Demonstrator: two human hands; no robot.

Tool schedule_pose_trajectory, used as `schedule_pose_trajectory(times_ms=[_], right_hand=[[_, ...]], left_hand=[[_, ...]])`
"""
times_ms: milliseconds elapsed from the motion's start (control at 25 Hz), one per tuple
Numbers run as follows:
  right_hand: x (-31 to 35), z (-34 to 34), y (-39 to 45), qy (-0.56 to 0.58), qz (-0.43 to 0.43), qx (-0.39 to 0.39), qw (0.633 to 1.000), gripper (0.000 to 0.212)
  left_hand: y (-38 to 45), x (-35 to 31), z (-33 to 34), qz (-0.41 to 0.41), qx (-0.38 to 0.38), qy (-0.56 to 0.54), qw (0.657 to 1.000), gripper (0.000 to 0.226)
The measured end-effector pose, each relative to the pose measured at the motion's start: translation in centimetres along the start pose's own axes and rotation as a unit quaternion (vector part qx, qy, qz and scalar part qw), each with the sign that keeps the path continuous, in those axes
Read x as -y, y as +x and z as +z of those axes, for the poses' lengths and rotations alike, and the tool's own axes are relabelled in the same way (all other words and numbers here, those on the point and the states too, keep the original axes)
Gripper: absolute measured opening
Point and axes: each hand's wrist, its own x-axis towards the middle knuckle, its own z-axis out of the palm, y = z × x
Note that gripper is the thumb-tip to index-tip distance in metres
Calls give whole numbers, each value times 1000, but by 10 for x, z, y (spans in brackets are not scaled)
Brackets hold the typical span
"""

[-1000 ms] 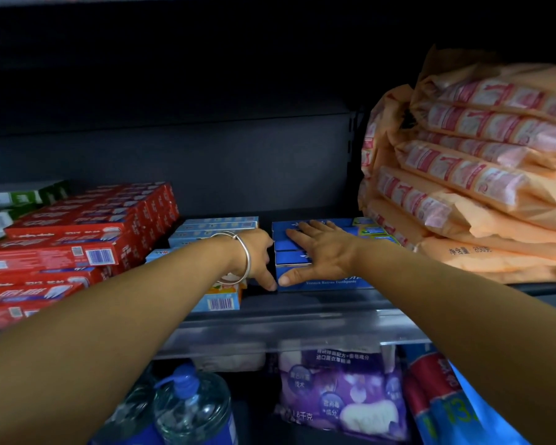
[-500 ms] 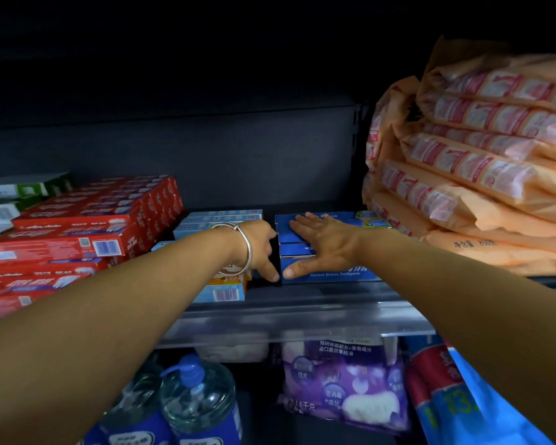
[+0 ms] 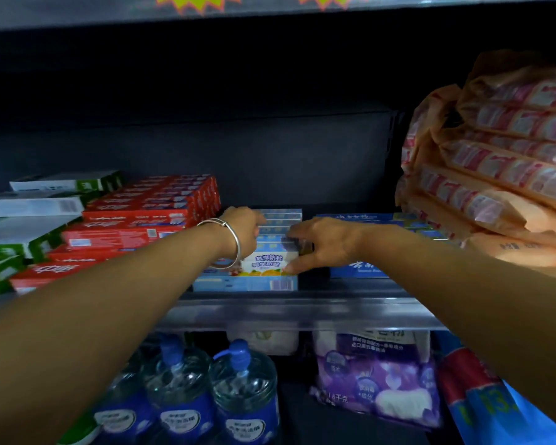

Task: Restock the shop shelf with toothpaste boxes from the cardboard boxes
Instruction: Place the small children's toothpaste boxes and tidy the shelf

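Note:
A stack of light-blue toothpaste boxes (image 3: 254, 282) lies at the middle of the shelf (image 3: 302, 311), with a white-and-orange box (image 3: 265, 266) on its front. My left hand (image 3: 243, 231), with a silver bangle on the wrist, curls over the stack's top left; its fingertips are hidden. My right hand (image 3: 323, 244) grips the stack's right end, thumb low at the front and fingers over the top. Dark-blue toothpaste boxes (image 3: 358, 271) lie just to the right, under my right wrist.
Red toothpaste boxes (image 3: 135, 226) and green-and-white boxes (image 3: 29, 203) fill the shelf's left. Orange wrapped packs (image 3: 501, 175) pile high on the right. Under the shelf stand pump bottles (image 3: 243, 393) and a purple bag (image 3: 376, 380). Dark open space rises behind the stacks.
My right hand has left the dark-blue boxes and moved left onto the light-blue stack, curling round its end. My left hand has shifted further back over that stack.

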Motion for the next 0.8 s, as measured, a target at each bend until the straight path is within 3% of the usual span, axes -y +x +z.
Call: schedule_pose_trajectory(times_ms=[200,480,800], right_hand=[[26,14,8,-76,-9,-71,995,26],[70,21,3,-157,-46,-139,977,32],[109,27,5,-142,87,-80,983,30]], left_hand=[[-16,20,-1,-4,8,63,998,52],[-32,58,-1,18,10,103,994,35],[-49,64,5,26,-13,72,997,37]])
